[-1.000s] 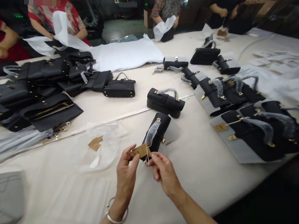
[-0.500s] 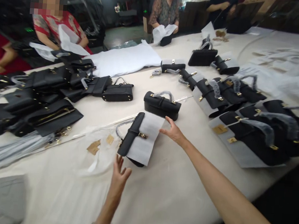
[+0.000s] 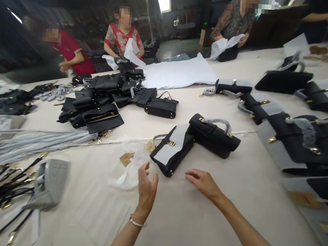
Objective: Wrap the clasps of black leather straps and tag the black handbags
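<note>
In the head view a black handbag [image 3: 181,153] lies tilted on the table, a white sheet [image 3: 166,152] over its front flap and a gold clasp showing. My left hand [image 3: 147,184] is just below the bag's left corner, thumb apart from the bent fingers, with nothing in it. To the right of the bag's base, my right hand [image 3: 203,183] hovers apart from it, fingers reaching left and empty. A second black handbag [image 3: 215,137] with a wrapped handle touches the first one's upper right side. Brown paper tags [image 3: 126,159] lie to the left on thin white wrapping.
Black handbags [image 3: 107,86] are heaped at the back left; more bags [image 3: 288,136] with white sheets line the right. A grey tool [image 3: 51,182] and black straps [image 3: 2,190] lie at the left. Several people, including one in floral red [image 3: 124,36], stand across the table.
The view has swung left. The nearer handbag has turned so its base faces me and now meets the second bag. My right hand has come down from the bag's upper edge toward its base.
</note>
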Demonstrator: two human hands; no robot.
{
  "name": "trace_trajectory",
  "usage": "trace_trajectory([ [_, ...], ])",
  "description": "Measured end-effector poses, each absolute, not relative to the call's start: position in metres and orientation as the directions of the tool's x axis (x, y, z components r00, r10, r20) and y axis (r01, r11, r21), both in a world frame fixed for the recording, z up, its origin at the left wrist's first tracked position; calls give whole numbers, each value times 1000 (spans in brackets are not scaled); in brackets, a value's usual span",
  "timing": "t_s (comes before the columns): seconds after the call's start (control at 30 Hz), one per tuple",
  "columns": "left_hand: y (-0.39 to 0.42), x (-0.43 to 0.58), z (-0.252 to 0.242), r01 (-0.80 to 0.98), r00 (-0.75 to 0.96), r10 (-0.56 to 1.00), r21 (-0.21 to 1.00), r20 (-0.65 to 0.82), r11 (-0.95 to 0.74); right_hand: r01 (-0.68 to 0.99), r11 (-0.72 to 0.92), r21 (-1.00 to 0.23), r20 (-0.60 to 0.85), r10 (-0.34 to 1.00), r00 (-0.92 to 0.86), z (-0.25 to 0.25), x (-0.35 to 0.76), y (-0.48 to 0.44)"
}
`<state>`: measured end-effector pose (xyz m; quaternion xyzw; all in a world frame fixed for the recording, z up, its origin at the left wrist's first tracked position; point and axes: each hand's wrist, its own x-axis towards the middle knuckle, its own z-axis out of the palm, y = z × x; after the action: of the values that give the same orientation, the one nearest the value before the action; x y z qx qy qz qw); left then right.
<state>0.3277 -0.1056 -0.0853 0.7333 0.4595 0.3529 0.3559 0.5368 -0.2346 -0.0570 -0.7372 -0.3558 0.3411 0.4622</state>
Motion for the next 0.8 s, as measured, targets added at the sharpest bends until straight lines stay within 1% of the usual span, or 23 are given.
trace_trajectory([
  [0.03,-102,327,-79,438,364,869,762,335,-477,233,-324,-917,-131,797,590,-49,548,-231],
  [0.07,-98,328,-73,433,437,789,667,433,-606,256,-324,-911,-79,745,663,-40,561,-223],
  [0.1,-93,331,-67,411,526,703,580,479,-703,276,-319,-906,-26,695,719,-33,574,-211],
  [0.17,-81,342,-57,344,686,553,459,472,-819,310,-305,-901,42,649,760,-23,600,-176],
  [0.2,-75,348,-55,308,741,497,429,451,-849,321,-305,-897,47,655,754,-20,611,-157],
  [0.27,-64,358,-55,259,794,437,415,423,-872,334,-338,-880,6,694,720,-21,625,-122],
  [0.37,-54,357,-57,229,783,432,437,448,-870,359,-445,-820,-101,731,675,-27,630,-95],
  [0.47,-48,335,-58,187,781,415,458,467,-869,400,-522,-753,-167,740,652,-31,620,-111],
  [0.53,-45,314,-59,152,810,384,473,443,-868,413,-558,-719,-223,749,623,-34,609,-139],
  [0.6,-43,293,-63,142,841,365,488,399,-861,363,-598,-714,-322,742,588,-40,598,-175],
  [0.7,-38,272,-65,186,874,366,475,320,-860,137,-632,-763,-501,712,492,-51,593,-221],
  [0.73,-37,269,-63,209,881,370,458,295,-864,87,-637,-766,-529,702,476,-53,595,-232],
  [0.77,-36,269,-59,234,882,380,440,278,-867,87,-641,-763,-529,696,486,-52,598,-238],
  [0.8,-35,271,-52,262,874,398,422,277,-868,141,-643,-753,-494,694,523,-47,603,-240],
])
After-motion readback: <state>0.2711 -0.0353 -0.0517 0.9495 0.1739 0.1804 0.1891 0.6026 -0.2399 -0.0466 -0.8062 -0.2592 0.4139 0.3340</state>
